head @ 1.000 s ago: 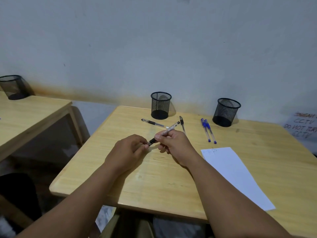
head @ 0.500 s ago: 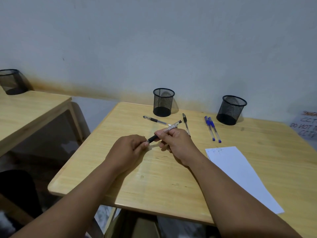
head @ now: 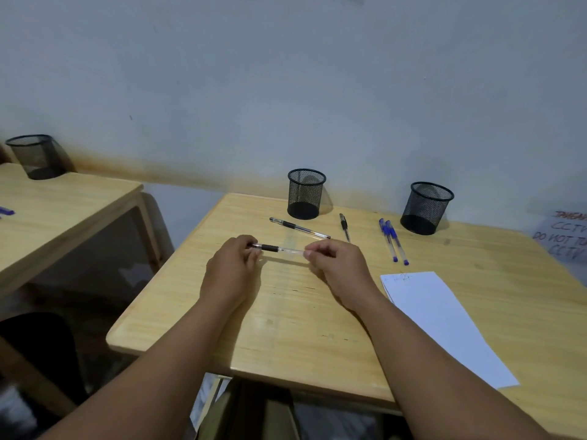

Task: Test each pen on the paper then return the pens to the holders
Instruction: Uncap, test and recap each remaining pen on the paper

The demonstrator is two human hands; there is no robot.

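Observation:
A clear pen with a black grip (head: 281, 248) lies level between my two hands, above the wooden table (head: 286, 328). My left hand (head: 233, 271) pinches its tip end, where a cap may be hidden in the fingers. My right hand (head: 338, 265) pinches its back end. Two more black pens (head: 298, 228) (head: 344, 226) lie behind my hands, near the left mesh holder (head: 305, 193). Two blue pens (head: 393, 241) lie side by side near the right mesh holder (head: 425, 207). A white paper (head: 444, 322) with small scribbles at its top lies to the right.
A second wooden table (head: 57, 211) stands to the left with another mesh holder (head: 36, 155) on it and a gap between the tables. A handwritten notice (head: 563, 239) leans on the wall at the far right. A dark chair (head: 35, 350) sits at lower left.
The pen has turned from slanting to level. My hands have drawn apart along it, so more of the barrel shows between them.

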